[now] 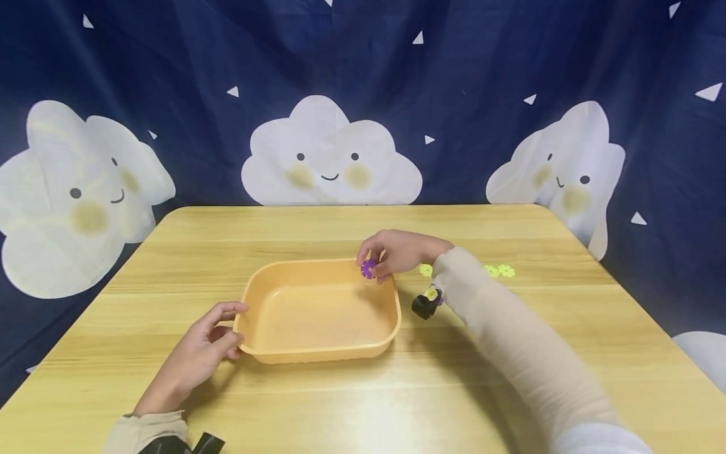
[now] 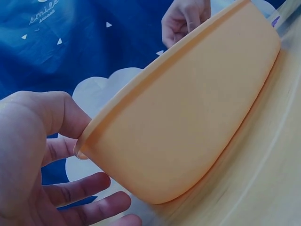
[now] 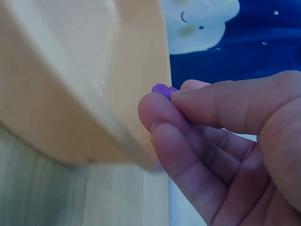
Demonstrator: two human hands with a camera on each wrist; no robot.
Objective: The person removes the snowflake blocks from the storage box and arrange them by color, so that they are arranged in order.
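Note:
A shallow orange-yellow plastic tub (image 1: 323, 325) with rounded corners sits on the table, its floor bare. At its left end my left hand (image 1: 201, 350) pinches the rim between thumb and index finger; the left wrist view shows the tub's outer wall (image 2: 193, 108) sloping away from this grip. Over the tub's far right corner, my right hand (image 1: 401, 251) holds a purple snowflake disc (image 1: 367, 269) with notched edges. Close up in the right wrist view, only a bit of the purple disc (image 3: 162, 90) shows between thumb and fingertips; the rest is covered by them.
Yellow-green notched discs (image 1: 499, 271) lie on the wooden table (image 1: 374, 410) beyond my right forearm, with another yellow-green disc (image 1: 426, 270) nearer the tub. The forearm partly hides this area. A dark blue curtain (image 1: 363, 57) with clouds hangs behind the table.

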